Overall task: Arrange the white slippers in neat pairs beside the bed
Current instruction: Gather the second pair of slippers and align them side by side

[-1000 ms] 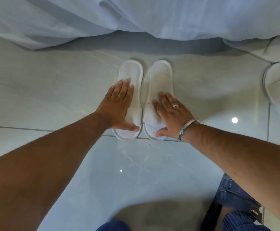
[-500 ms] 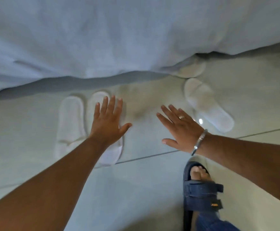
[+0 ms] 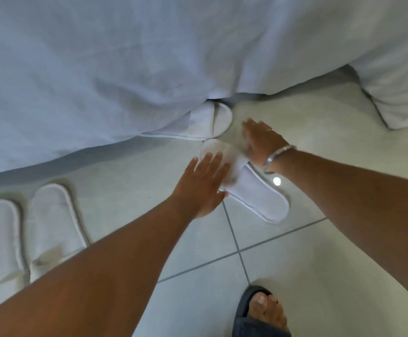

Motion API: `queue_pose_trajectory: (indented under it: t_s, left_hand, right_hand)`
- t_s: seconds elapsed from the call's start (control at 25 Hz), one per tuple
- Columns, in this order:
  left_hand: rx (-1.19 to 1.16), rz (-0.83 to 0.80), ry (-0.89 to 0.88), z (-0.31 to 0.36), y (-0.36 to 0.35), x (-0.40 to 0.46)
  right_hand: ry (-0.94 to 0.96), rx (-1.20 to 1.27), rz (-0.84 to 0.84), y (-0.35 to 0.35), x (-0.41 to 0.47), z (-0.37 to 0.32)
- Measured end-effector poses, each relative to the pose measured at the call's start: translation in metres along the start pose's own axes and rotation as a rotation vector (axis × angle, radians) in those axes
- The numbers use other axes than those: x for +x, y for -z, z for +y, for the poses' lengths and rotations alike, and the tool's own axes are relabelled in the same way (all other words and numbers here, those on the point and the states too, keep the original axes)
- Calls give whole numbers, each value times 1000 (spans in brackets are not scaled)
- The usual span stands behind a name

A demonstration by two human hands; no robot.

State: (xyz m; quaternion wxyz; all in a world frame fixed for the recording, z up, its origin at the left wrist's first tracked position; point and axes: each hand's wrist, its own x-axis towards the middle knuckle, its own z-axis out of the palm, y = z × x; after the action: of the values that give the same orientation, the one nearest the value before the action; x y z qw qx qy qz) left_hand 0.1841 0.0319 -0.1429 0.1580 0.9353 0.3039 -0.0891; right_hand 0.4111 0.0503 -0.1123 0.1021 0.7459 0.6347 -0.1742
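Down on the pale floor tiles [image 3: 283, 251], seen from the camera on the person's head, two bare arms reach out toward the bed.

A big white bed sheet [image 3: 125, 69] hangs down across the top and spills onto the floor.

One loose slipper [image 3: 254, 193] lies slanted on the tiles between the two hands. Its toe end points down and to the right. Its heel end is a bit blurry.

The left hand [image 3: 201, 186] is flat, with its fingers stretched out and spread a little. It is holding nothing. It lies over the left edge of that slipper and seems to touch it, but the blur makes this hard to tell.

The right hand [image 3: 262, 142] is flat too, fingers straight and close together, gripping nothing. It is at the upper right side of the same slipper, very near or touching it. It is blurry. A silver bangle [image 3: 278, 155] sits on its wrist and a ring [image 3: 269, 129] is on one finger.

Another slipper, the half-hidden slipper [image 3: 212, 121], pokes out from under the sheet, just above the slanted one. Part of it is covered by the cloth.

Far off at the lower left, a tidy pair of slippers [image 3: 28, 234] lies side by side next to the bed, with the left arm crossing over the bottom of it.

At the bottom, a foot in a dark sandal [image 3: 261, 319] stands on the tiles.
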Motion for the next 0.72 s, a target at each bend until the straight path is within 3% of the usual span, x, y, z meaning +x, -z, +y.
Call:
queue_pose_trajectory:
  t_s: [0.12,0.24,0.36,0.6,0.72]
  left_hand:
    - [37,-64,40,-11,-8,3]
    - [67,-89,47,-26,-8,-3]
    - [63,-109,68,-25,-3,-2]
    - [12,-93,156,7,-3,14]
    - [-4,-25,174,26,-9,33]
  right_hand:
    - [227,-121,-16,3,62,-26]
    - [244,-281,-98,-4,78,-26]
    - [150,-258,-86,-16,46,15]
    - [-266,-143,-135,-37,-70,118]
    - [-287,-91,-21,-58,-124,128]
